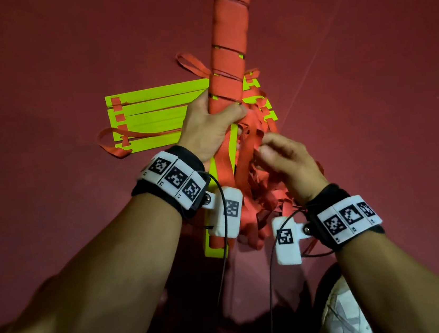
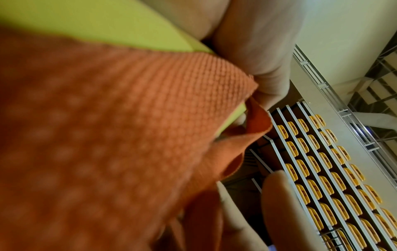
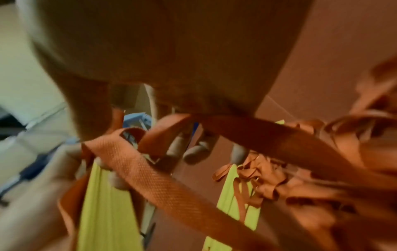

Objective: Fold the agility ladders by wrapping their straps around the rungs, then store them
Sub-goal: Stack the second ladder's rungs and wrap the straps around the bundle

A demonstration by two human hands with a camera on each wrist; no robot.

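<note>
A long bundle of yellow-green rungs wrapped in orange strap (image 1: 229,51) rises away from me, and my left hand (image 1: 209,127) grips its near end. In the left wrist view the wrapped strap (image 2: 107,135) fills the frame beside my fingers (image 2: 268,71). Below the grip, loose orange strap (image 1: 253,178) hangs in a tangle. My right hand (image 1: 280,156) pinches a length of that strap (image 3: 163,176) with curled fingers. A second ladder, several yellow-green rungs (image 1: 151,114) with orange straps, lies flat on the floor behind my left hand.
The floor (image 1: 34,64) is dark red all round. A white shoe (image 1: 344,317) shows at the bottom right. Cables run from the wrist cameras. The left wrist view shows rows of yellow seats (image 2: 322,169) in the distance.
</note>
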